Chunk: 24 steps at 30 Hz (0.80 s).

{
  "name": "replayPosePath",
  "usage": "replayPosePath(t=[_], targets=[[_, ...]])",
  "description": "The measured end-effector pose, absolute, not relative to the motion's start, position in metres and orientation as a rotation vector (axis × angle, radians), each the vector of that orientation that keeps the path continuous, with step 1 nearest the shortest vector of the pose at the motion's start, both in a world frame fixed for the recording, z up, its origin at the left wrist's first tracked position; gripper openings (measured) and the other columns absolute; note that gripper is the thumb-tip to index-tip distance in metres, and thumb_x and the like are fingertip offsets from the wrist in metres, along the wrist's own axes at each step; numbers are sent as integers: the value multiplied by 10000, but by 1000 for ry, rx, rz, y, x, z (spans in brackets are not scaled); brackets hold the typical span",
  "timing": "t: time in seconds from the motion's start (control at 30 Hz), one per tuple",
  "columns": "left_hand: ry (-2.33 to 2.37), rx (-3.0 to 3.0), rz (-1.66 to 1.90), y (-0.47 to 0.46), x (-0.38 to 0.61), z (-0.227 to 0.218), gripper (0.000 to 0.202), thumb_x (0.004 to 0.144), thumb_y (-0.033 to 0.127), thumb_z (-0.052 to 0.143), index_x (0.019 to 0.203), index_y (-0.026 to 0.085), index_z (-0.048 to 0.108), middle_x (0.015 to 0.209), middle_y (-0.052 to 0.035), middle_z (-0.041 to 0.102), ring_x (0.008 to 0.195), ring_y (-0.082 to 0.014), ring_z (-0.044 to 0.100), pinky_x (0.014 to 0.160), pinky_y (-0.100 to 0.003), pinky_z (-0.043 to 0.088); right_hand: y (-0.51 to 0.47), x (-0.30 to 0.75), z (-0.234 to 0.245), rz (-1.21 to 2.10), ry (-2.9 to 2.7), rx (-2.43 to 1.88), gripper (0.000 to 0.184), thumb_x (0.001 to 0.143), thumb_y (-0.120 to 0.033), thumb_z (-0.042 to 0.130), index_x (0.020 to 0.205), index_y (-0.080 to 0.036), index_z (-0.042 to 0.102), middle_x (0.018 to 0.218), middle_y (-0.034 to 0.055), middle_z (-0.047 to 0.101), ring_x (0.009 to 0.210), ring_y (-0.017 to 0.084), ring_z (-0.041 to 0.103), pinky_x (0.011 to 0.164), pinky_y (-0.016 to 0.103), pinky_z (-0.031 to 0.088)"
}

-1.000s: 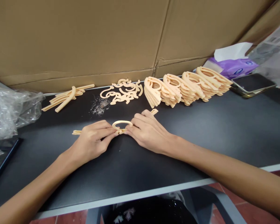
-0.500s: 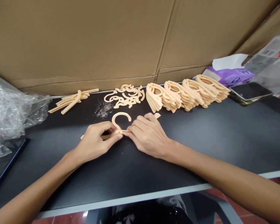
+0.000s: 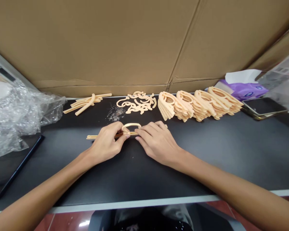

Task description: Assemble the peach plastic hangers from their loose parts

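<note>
My left hand point(image 3: 108, 142) and my right hand point(image 3: 156, 141) meet at the middle of the black table point(image 3: 207, 154), both pinched on one small peach plastic hanger point(image 3: 131, 128). Its hook loop rises between my fingertips and its straight bar sticks out to the left of my left hand. Behind my hands lie a loose heap of peach hooks point(image 3: 138, 103), a bundle of straight peach bars point(image 3: 86, 102) at the back left, and a long row of stacked assembled hangers point(image 3: 199, 104) at the back right.
Large cardboard sheets point(image 3: 135, 41) wall off the back of the table. Crumpled clear plastic wrap point(image 3: 16, 109) sits at the left over a dark tablet edge point(image 3: 19, 163). A purple tissue pack point(image 3: 243, 88) and a phone point(image 3: 265, 107) lie at the right.
The hook loop stood upright half a second ago and now lies lower between my fingertips. The view has shifted, so everything sits a little further right.
</note>
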<state>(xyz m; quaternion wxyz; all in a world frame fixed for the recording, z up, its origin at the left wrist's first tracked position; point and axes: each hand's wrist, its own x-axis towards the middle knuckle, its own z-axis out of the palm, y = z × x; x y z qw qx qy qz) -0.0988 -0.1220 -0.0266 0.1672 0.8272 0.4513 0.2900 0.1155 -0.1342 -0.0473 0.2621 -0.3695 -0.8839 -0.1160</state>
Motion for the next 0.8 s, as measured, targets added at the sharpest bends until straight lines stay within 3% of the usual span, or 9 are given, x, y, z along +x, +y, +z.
replayPosePath(t=[0.4, 0.7, 0.8], targets=[[1360, 2254, 807, -108, -113, -27, 266, 911, 388, 579, 819, 159, 681, 839, -41, 751, 755, -185, 670, 667, -264, 485, -124, 132, -35, -272, -2271, -1088, 296, 1024, -255, 477, 967, -127, 738, 949, 100, 760, 865, 212, 624, 777, 354, 405], [1305, 2313, 882, -106, -114, -38, 186, 874, 308, 563, 818, 157, 656, 763, -19, 688, 686, -158, 613, 664, -258, 444, -63, 122, -12, -331, -2436, -1329, 292, 958, -168, 485, 898, -117, 766, 906, 141, 747, 904, 271, 586, 799, 401, 385], [1306, 2301, 924, -106, -115, -39, 175, 863, 307, 581, 834, 154, 659, 706, 1, 640, 639, -141, 566, 638, -249, 425, -40, 110, -12, -303, -2535, -1447, 275, 937, -216, 528, 917, -112, 781, 966, 168, 742, 951, 294, 579, 801, 415, 394]])
